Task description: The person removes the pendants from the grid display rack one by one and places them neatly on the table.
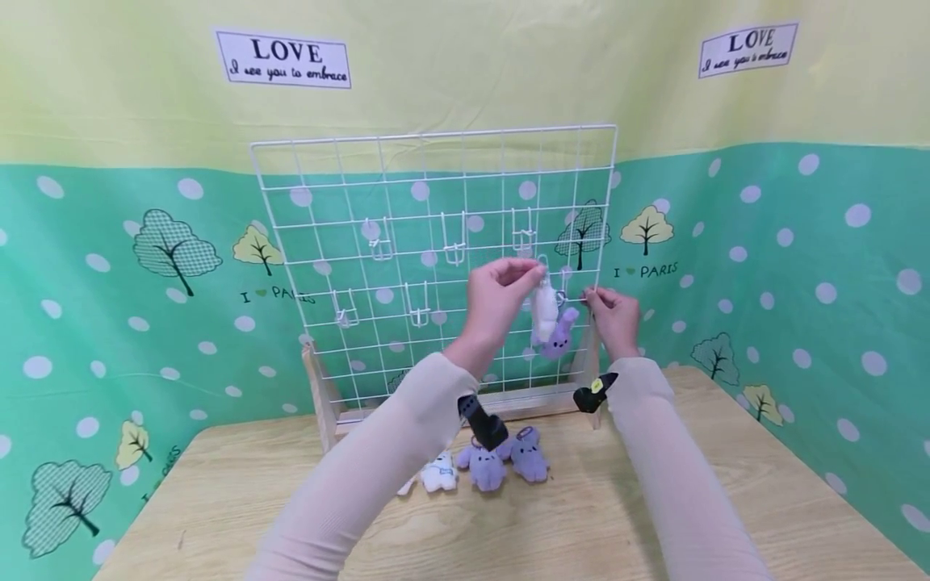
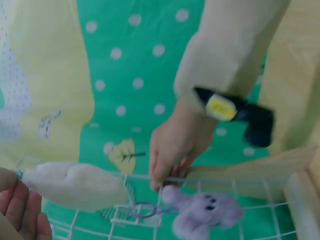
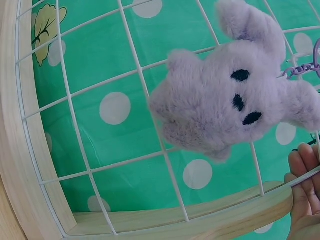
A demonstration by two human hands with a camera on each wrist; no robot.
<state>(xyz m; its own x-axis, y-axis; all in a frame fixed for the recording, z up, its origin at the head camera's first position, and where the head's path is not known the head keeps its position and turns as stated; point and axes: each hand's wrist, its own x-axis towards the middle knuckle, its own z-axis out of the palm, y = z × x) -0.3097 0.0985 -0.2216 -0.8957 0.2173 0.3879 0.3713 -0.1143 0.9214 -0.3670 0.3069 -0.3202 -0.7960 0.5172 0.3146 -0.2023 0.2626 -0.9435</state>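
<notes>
My left hand (image 1: 496, 307) pinches a white plush keychain (image 1: 545, 311) by its top, in front of the grid's right part. In the left wrist view the white plush (image 2: 75, 186) hangs from those fingertips with its face out of sight. Just behind it, a purple plush keychain (image 1: 558, 342) hangs by a ring and chain from a hook; the right wrist view shows its dark eyes and nose (image 3: 239, 102). My right hand (image 1: 616, 323) pinches the right edge of the white wire grid (image 1: 436, 137).
Several white hooks (image 1: 454, 252) sit on the grid in two rows. Wooden feet (image 1: 317, 395) support it on the wooden table (image 1: 567, 532). Purple plush keychains (image 1: 530, 458) and a white plush keychain (image 1: 439, 473) lie in front, partly behind my left sleeve.
</notes>
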